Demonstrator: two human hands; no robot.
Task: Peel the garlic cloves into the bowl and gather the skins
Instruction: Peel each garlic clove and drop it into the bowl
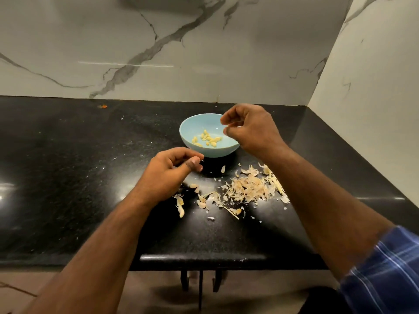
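Peeled garlic cloves (207, 139) sit in a loose cluster at the bottom of the light blue bowl (192, 141), which stands on the black countertop (68, 177) near the back wall. Skins (249, 188) lie on the counter in front of the bowl: main pile to the right, thinner scatter trailing left toward the left wrist, small flecks around.

Right hand (251, 130) hovers over the bowl's right rim, fingers curled, thumb and fingertips brought together in a pinch; can't tell if anything is between them.

Left hand (172, 171) hangs just in front-left of the bowl, above the counter, fingers curled in, thumb against forefinger; something thin seems to poke out at the tip, too small to identify.

Blue plaid sleeve (385, 275) on the right arm. White marble wall (158, 53) with grey veins behind and to the right. Small orange speck (103, 106) at the counter's back edge, left.
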